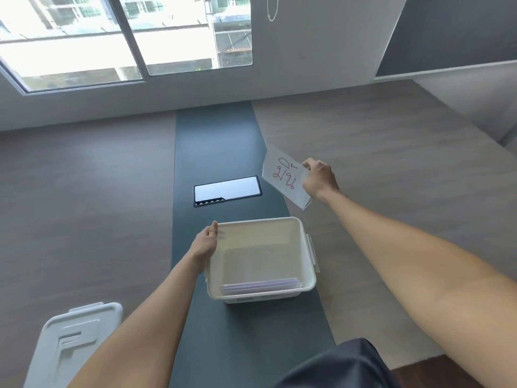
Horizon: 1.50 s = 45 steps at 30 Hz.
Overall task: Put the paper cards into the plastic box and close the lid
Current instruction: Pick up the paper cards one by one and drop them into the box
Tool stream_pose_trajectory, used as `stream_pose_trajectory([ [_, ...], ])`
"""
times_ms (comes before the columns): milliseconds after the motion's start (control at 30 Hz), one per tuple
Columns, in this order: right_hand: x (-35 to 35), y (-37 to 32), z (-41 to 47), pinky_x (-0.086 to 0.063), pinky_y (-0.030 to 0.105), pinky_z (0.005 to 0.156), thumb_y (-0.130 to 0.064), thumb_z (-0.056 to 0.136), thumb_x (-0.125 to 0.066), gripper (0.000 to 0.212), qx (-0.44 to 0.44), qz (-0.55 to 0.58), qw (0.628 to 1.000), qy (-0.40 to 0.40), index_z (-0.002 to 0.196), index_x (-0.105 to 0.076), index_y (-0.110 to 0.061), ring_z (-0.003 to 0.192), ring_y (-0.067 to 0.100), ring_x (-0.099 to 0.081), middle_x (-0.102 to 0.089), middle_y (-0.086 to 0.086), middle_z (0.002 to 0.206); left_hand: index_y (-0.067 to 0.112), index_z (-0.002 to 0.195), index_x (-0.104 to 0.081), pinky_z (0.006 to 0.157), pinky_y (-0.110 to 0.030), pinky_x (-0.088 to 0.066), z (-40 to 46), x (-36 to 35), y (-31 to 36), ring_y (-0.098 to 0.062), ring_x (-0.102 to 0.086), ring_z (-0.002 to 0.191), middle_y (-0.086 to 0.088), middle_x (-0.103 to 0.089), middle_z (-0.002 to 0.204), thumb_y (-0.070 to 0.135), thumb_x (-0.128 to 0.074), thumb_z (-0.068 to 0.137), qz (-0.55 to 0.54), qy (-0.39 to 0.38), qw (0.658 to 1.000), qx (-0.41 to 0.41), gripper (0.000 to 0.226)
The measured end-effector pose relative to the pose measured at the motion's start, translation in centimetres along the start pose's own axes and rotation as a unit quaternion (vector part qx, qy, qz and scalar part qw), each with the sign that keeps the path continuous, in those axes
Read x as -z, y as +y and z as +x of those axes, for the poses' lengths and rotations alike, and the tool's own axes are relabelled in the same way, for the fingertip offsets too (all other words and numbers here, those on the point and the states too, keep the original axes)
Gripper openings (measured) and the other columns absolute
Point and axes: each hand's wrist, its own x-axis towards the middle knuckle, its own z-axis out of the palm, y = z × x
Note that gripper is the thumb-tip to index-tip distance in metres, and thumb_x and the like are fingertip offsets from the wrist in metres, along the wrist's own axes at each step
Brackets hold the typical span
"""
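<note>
While the left hand point(205, 242) steadies the plastic box point(261, 259), the right hand point(319, 177) holds a paper card point(284, 176) up beyond it.

The right grip is closed on the card's right edge, pinching it clear of the bench point(112, 191), tilted, its red handwriting facing the camera. The left grip is curled over the box's left rim, thumb up at the far corner. The box stands open on the dark strip point(218, 141) running down the bench, with more cards point(261, 285) stacked inside against its near wall. Its lid point(72, 343) lies well apart at near left. A dark-framed tablet point(227, 191) lies beyond the box.
</note>
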Motion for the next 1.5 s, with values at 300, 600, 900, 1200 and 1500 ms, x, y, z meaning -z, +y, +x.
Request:
stream_pose_trajectory([
  [300, 1.6, -6.1, -0.4, -0.052, 0.024, 0.069, -0.011, 0.089, -0.058, 0.028, 0.082, 0.11, 0.979, -0.147, 0.113, -0.072, -0.014, 0.093, 0.02, -0.067, -0.073, 0.003, 0.102, 0.013, 0.125, -0.061, 0.09, -0.037, -0.044, -0.7, 1.8, -1.5, -0.024, -0.057, 0.105, -0.007, -0.063, 0.121, 0.059, -0.031, 0.101, -0.005, 0.033, 0.999, -0.002, 0.059],
  [600, 0.4, -6.6, -2.3, -0.049, 0.025, 0.08, -0.009, 0.081, -0.066, 0.03, 0.082, 0.165, 0.938, -0.294, 0.106, -0.078, -0.019, 0.089, 0.013, -0.069, -0.077, 0.001, 0.098, 0.02, 0.12, -0.063, 0.095, -0.043, -0.052, -0.1, 4.2, -3.5, -0.026, -0.065, 0.103, -0.011, -0.069, 0.123, 0.068, -0.037, 0.094, -0.042, 0.029, 0.998, 0.021, 0.06],
  [900, -2.5, -3.1, -4.1, -0.059, 0.037, 0.092, -0.01, 0.076, -0.08, 0.032, 0.047, 0.123, 0.891, -0.435, 0.108, -0.079, -0.014, 0.099, 0.027, -0.075, -0.079, 0.008, 0.102, 0.024, 0.104, -0.065, 0.098, -0.051, -0.053, 0.5, 4.9, -3.8, -0.033, -0.068, 0.114, -0.01, -0.073, 0.119, 0.067, -0.038, 0.094, -0.034, 0.025, 0.999, 0.016, 0.052],
  [1200, -6.3, -1.8, -6.7, -0.055, 0.023, 0.074, -0.006, 0.079, -0.08, 0.036, 0.008, 0.056, 0.848, -0.526, 0.114, -0.077, -0.014, 0.09, 0.017, -0.071, -0.076, -0.003, 0.093, 0.012, 0.117, -0.062, 0.054, -0.025, -0.028, -0.2, 4.2, -2.2, -0.01, -0.04, 0.061, 0.003, -0.053, 0.081, 0.056, -0.033, 0.102, -0.008, 0.055, 0.998, 0.013, 0.054],
  [1500, -7.6, -2.2, -7.7, -0.054, 0.03, 0.099, -0.025, 0.083, -0.081, 0.037, -0.037, 0.003, 0.795, -0.605, 0.119, -0.076, -0.02, 0.112, 0.013, -0.065, -0.075, -0.003, 0.111, 0.019, 0.111, -0.059, 0.059, -0.028, -0.031, 0.6, 4.2, -1.9, -0.014, -0.041, 0.068, -0.001, -0.054, 0.092, 0.056, -0.032, 0.103, 0.001, 0.05, 0.999, 0.011, 0.046],
])
